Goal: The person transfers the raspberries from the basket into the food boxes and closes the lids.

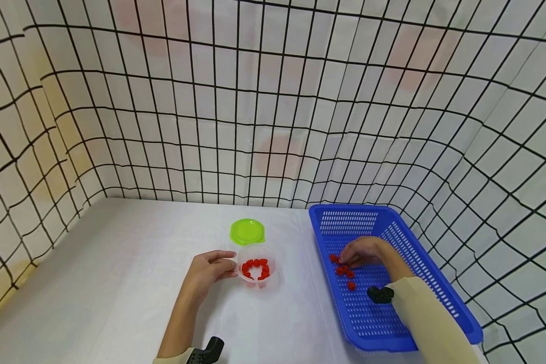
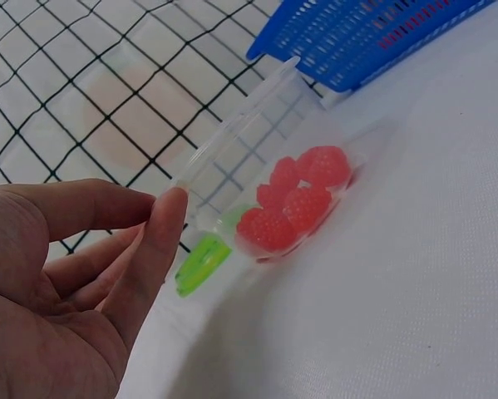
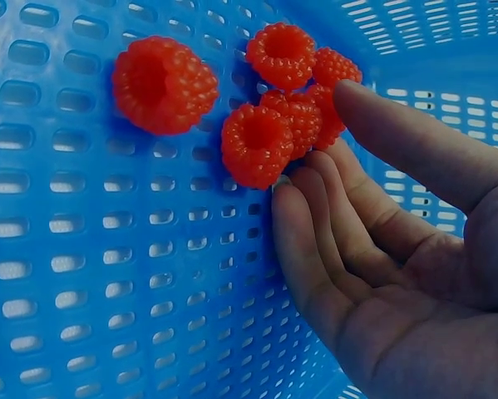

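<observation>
A clear round plastic tub (image 1: 273,263) with several red raspberries (image 2: 294,204) in its bottom stands on the white table. My left hand (image 1: 209,270) pinches the tub's rim at its left side between thumb and finger. Inside the blue basket (image 1: 359,344), my right hand (image 1: 361,251) reaches down to a cluster of raspberries (image 3: 257,145). Its thumb touches or nearly touches one of them, with the fingers lying beside the cluster and a gap between thumb and fingertips. One more raspberry (image 3: 161,85) lies apart from the cluster on the basket floor.
A bright green lid (image 1: 247,231) lies flat just behind the tub. The basket's slotted walls rise around the right hand. Black wire grid (image 1: 236,106) over white sheeting encloses the table at the back and both sides.
</observation>
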A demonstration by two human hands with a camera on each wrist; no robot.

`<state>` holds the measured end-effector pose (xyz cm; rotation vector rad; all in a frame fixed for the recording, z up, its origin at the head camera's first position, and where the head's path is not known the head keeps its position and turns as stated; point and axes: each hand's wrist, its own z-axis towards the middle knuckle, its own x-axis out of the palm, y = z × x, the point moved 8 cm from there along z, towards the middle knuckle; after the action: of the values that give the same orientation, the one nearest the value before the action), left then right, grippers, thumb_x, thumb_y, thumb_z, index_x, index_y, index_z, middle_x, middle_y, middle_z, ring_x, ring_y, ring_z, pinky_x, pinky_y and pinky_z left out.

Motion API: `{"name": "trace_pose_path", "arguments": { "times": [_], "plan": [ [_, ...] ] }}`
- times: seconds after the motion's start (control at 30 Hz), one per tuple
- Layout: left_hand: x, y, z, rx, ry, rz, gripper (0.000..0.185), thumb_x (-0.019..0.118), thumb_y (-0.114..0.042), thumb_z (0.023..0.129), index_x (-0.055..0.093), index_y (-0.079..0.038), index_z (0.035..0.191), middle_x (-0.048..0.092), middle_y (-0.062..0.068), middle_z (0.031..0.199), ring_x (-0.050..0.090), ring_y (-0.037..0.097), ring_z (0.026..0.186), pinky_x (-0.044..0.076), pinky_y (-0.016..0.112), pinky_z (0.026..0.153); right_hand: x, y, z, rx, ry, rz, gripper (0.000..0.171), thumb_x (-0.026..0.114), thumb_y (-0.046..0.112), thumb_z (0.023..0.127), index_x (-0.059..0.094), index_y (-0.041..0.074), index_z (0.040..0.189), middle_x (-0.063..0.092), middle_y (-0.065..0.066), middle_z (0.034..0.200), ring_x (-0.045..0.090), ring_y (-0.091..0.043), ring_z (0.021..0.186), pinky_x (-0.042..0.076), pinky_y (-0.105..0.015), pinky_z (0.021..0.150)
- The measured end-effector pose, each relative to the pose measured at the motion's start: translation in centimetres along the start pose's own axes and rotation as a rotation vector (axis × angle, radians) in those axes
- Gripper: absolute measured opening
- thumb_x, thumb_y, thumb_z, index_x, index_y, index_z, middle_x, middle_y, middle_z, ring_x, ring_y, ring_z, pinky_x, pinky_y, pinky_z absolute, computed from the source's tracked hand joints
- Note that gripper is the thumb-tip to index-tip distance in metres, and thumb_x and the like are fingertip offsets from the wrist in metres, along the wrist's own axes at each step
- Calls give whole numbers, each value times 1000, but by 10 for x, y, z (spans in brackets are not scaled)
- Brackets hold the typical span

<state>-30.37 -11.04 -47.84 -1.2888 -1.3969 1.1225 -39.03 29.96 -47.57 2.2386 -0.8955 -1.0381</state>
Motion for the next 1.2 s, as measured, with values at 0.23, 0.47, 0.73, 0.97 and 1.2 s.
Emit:
{"name": "trace_pose_path", "arguments": {
  "times": [0.23, 0.47, 0.73, 0.97, 1.2],
  "plan": [
    [0, -2, -2, 3, 0, -6, 29, 72, -6, 92, 71, 4, 118, 76, 16, 94, 75, 23, 75, 64, 30, 77, 0, -1, 3, -4, 14, 2, 19, 73, 10, 90, 72, -3, 104, 73, -8, 96, 70, -20, 85, 62, -36, 87],
    [0, -3, -3, -1, -4, 0, 28, 72, -5, 92, 71, 4, 118, 76, 16, 93, 75, 22, 75, 63, 30, 77, -2, -2, 4, 11, -5, 6, 21, 72, 12, 90, 73, -3, 105, 73, -8, 97, 69, -20, 85, 62, -35, 86],
    [0, -2, -3, 0, -8, 13, 27, 71, -6, 92, 71, 3, 118, 76, 15, 93, 75, 23, 75, 64, 31, 78, -2, 2, 0, -3, 13, 19, 23, 73, 13, 90, 73, -4, 105, 73, -8, 96, 68, -21, 85, 62, -35, 85],
    [0, -3, -3, 7, -3, 16, 28, 72, -8, 92, 71, 2, 119, 76, 17, 95, 75, 23, 76, 63, 30, 79, -10, 10, -8, -11, 22, 33, 26, 71, 13, 93, 72, -4, 112, 73, -10, 106, 68, -23, 92, 62, -36, 88],
    [0, -2, -2, -4, -9, 13, 28, 72, -8, 92, 71, 2, 118, 76, 18, 96, 75, 23, 76, 63, 30, 79, -17, 21, -18, -33, 37, 71, 29, 70, 18, 94, 71, -3, 114, 71, -12, 108, 66, -22, 91, 61, -35, 88]
  ]
}}
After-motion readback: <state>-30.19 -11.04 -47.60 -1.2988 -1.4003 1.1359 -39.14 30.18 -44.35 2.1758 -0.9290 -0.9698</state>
